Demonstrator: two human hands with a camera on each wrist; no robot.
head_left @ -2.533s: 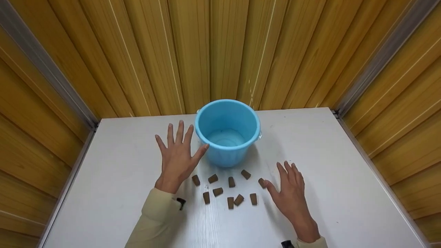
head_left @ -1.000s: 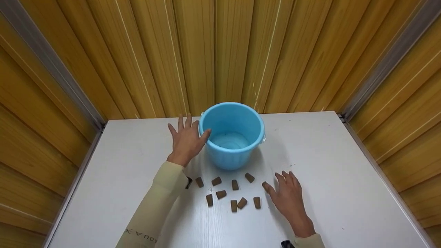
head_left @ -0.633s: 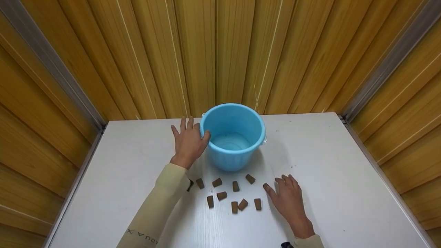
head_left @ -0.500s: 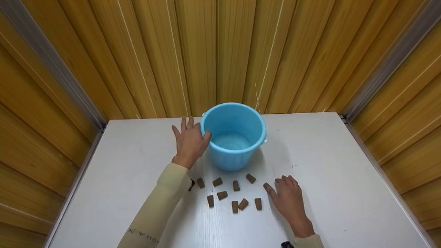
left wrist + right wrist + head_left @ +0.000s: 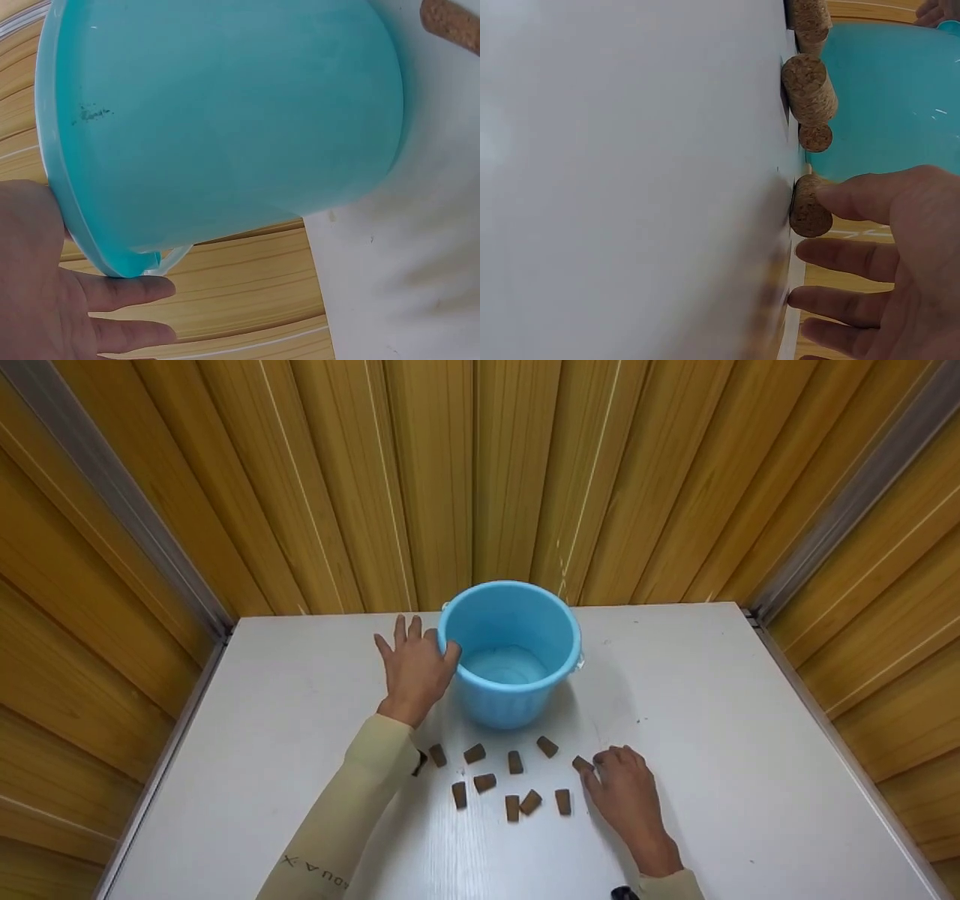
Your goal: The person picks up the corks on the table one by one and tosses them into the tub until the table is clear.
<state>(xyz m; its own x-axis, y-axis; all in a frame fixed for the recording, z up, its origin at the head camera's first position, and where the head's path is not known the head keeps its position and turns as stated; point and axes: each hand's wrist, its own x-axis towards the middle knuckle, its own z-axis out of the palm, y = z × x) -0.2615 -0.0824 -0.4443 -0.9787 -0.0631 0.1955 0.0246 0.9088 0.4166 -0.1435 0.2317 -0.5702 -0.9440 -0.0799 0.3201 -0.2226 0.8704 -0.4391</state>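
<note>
A light blue bucket stands upright near the table's back edge. My left hand grips its left rim, thumb over the rim and fingers outside; in the left wrist view the fingers of that hand extend past the rim beside the white handle. My right hand is low over the table at the rightmost cork stopper. In the right wrist view, the thumb touches this cork, while the index fingertip is just beyond its end with a small gap. The other fingers are spread.
Several more brown tapered corks lie scattered on the white table in front of the bucket. Two of them lie close side by side. A wood-patterned wall rises behind the bucket, with similar panels at both sides.
My left hand has moved right onto the bucket rim, and its thumb has gone over it. My right hand has come down to the rightmost cork, its fingers drawing in.
</note>
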